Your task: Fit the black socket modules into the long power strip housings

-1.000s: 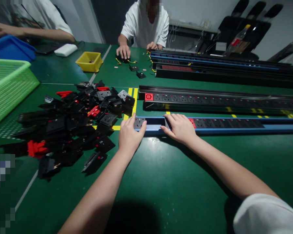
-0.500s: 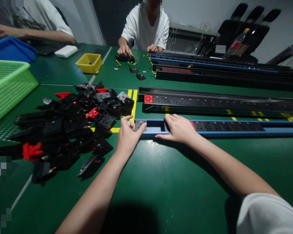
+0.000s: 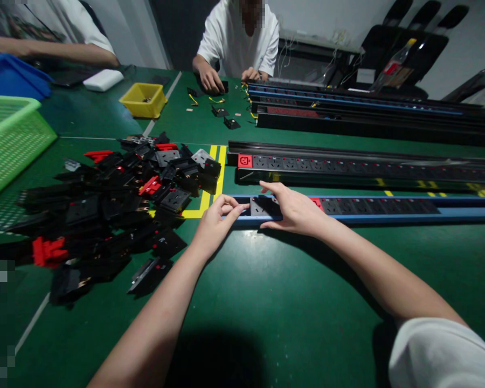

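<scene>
A long blue rail (image 3: 372, 220) lies across the green table, with a row of black socket modules (image 3: 367, 207) and a red one (image 3: 317, 203) set in it. Near its left end a black socket module (image 3: 261, 207) sits in the channel. My left hand (image 3: 222, 214) is at the rail's left end, thumb and index fingertips close together at that module's left edge; nothing shows between them. Over the rail, right of it, my right hand (image 3: 293, 210) has thumb and fingers spread across the rail's width, touching it.
Loose black and red modules (image 3: 84, 210) are heaped at the left, beside a green basket (image 3: 16, 140). A yellow bin (image 3: 143, 101) stands behind. Beyond the blue rail lies a black rail (image 3: 347, 167) with sockets. A person's hand (image 3: 211, 78) works across the table.
The module by my left hand has slid right along the channel, closing the gap there. My left fingers have moved right, into the rail's end. My right fingers have lifted and spread.
</scene>
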Demonstrator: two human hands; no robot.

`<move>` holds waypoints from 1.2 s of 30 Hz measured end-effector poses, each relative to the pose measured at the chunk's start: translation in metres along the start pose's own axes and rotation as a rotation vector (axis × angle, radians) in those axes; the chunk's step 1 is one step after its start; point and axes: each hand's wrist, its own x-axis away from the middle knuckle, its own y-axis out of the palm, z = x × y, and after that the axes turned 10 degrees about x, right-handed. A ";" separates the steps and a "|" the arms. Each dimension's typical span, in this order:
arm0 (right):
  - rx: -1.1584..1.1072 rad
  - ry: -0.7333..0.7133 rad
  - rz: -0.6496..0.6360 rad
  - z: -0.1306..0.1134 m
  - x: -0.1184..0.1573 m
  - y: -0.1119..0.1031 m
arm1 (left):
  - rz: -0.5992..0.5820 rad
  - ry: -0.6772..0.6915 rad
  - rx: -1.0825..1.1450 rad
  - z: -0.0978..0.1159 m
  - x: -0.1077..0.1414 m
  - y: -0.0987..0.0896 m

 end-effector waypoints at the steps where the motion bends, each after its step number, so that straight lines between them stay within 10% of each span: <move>1: -0.001 -0.016 0.000 0.001 0.000 0.001 | -0.029 0.001 -0.050 0.002 0.000 -0.001; 11: 0.083 -0.092 -0.070 0.000 0.000 0.002 | -0.072 0.170 -0.245 0.002 -0.001 -0.001; 36: 0.047 -0.219 -0.200 0.004 -0.004 -0.010 | 0.238 0.132 -0.140 0.008 0.003 -0.003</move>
